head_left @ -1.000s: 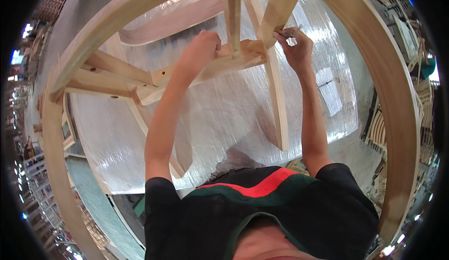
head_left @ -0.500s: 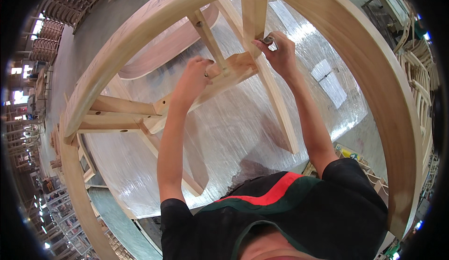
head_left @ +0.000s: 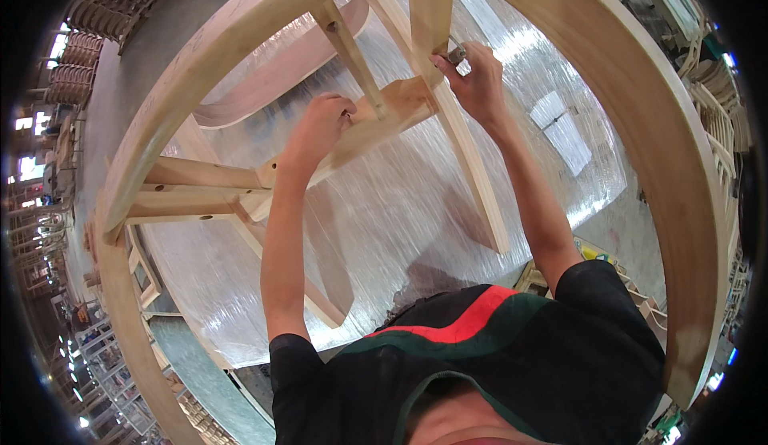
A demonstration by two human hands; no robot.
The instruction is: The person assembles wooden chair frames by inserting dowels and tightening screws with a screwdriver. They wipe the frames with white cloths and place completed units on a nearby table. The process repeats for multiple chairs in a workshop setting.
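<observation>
A large pale wooden frame with a curved outer band (head_left: pixel 188 69) surrounds my arms. Inside it, a wooden crossrail (head_left: pixel 384 129) meets an upright post (head_left: pixel 432 13) and a slimmer drilled strut (head_left: pixel 350 51). My left hand (head_left: pixel 318 129) is at the crossrail, left of the strut's foot. Its fingers are curled closed, and what they hold, if anything, is hidden. Beside the post, just above the rail's right end, my right hand (head_left: pixel 478 85) pinches a small metal cylinder (head_left: pixel 457 55) between thumb and fingers.
Clear plastic film (head_left: pixel 392 213) covers the surface beneath the frame, with white paper sheets (head_left: pixel 562 135) on it. A curved pinkish wooden piece (head_left: pixel 280 85) lies beyond the rail. Stacked curved wooden parts (head_left: pixel 120 1) stand at the far left.
The view has shifted slightly. My left hand has moved a little left along the rail; my right hand remains by the post, with more of the metal cylinder showing.
</observation>
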